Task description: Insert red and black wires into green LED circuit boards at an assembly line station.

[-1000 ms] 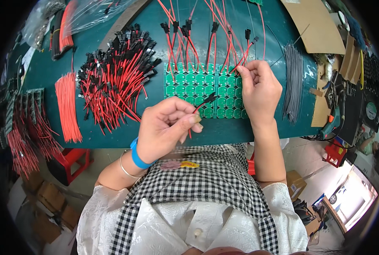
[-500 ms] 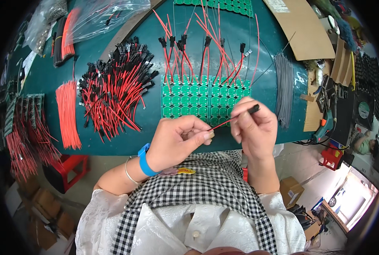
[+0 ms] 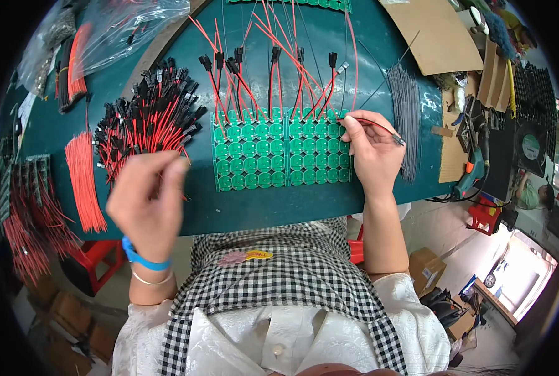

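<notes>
The left hand [image 3: 146, 200] has swung away to the pile of red-and-black connector leads [image 3: 148, 122]; the right hand [image 3: 372, 153] now presses one red-and-black lead [image 3: 373, 123] onto the green circuit-board panel's [image 3: 282, 156] edge.

We have one view only, from the person's head, looking steeply down at close range. The green table [image 3: 329, 44] curves toward twelve o'clock; the checked apron [image 3: 279, 282] fills six.

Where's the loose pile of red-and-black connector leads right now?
In the head view, the pile of red-and-black connector leads lies left of the green circuit board panel, just beyond the left hand, on the green table mat.
</notes>
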A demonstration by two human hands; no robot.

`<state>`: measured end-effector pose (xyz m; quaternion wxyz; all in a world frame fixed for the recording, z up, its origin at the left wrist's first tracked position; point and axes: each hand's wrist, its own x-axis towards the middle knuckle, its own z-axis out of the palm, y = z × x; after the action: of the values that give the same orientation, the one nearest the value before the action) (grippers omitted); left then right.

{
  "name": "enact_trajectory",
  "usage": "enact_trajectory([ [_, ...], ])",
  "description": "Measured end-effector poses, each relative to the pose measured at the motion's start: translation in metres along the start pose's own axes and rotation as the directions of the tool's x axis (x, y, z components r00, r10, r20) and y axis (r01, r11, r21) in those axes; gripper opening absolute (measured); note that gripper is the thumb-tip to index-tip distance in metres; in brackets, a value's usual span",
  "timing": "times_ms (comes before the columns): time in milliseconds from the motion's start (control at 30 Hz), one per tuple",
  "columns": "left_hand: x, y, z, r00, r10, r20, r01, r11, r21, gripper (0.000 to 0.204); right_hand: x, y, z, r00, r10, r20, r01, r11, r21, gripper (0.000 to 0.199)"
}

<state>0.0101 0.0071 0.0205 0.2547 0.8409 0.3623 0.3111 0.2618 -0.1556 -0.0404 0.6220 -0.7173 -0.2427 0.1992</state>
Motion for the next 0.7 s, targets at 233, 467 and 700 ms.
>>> enact_trajectory([
  [233,0.002,-0.051,-0.022,0.998,-0.039,-0.044,0.048,0.973,0.227,0.016,0.001,0.004,0.002,0.998,-0.065,0.022,0.067,0.993,-0.101,0.007],
  [467,0.003,-0.057,-0.015,0.997,-0.083,-0.010,0.083,0.977,0.195,0.015,0.003,0.003,0.003,0.991,-0.124,0.042,0.128,0.987,-0.093,0.008],
  [700,0.003,-0.059,-0.011,0.995,-0.099,-0.003,0.098,0.979,0.180,0.018,0.003,0.003,0.004,0.990,-0.136,0.031,0.139,0.986,-0.089,0.008],
])
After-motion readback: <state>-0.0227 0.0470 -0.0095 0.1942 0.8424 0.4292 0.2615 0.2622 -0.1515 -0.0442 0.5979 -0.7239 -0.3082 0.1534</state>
